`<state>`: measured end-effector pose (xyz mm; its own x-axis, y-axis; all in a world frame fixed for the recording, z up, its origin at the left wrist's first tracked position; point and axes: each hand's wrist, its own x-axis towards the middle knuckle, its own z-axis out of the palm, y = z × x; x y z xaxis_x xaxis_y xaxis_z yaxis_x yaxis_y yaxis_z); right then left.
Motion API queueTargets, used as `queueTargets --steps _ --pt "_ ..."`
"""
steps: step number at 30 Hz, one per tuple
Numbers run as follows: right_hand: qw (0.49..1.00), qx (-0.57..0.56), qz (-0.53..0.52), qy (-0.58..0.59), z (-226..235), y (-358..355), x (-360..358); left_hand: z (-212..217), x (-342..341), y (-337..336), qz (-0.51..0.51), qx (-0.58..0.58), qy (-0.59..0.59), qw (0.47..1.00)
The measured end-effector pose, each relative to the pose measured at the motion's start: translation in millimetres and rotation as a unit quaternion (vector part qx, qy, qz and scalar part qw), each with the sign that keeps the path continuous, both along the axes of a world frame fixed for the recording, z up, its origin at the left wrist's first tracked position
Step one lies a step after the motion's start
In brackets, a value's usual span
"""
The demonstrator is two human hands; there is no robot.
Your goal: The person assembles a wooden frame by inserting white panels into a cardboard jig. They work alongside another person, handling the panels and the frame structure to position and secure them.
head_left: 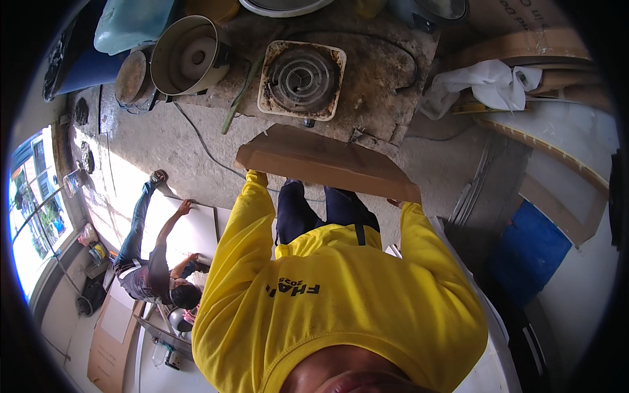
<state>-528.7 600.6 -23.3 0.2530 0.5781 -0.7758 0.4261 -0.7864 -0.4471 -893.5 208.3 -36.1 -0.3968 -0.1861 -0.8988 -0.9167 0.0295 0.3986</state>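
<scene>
A brown piece of cardboard (321,161) stretches across in front of my legs, its far part bent along a crease. At its left end my left hand (257,177) is closed on the near edge. My right hand (394,203) grips the right end from below; most of its fingers are hidden behind the board. Just beyond the cardboard, a square electric hot plate (303,78) with a coiled burner rests on a stained worktop (373,98). Its surface is dirty and browned.
A large open pot (190,56) stands left of the hot plate, near a light-blue plastic container (131,26). White cloth (488,85) lies to the right. Another person (154,268) crouches at the left by a white board (180,223). A blue panel (531,252) leans at the right.
</scene>
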Motion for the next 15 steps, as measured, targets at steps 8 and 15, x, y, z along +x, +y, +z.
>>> queueTargets --steps 8,15 --pt "0.988 0.006 -0.128 0.087 -11 -9 -2 21 -5 7 0.048 0.043 -0.029 0.997" --pt "0.988 -0.028 -0.098 0.118 33 -9 29 80 16 7 0.065 0.075 -0.040 0.994"
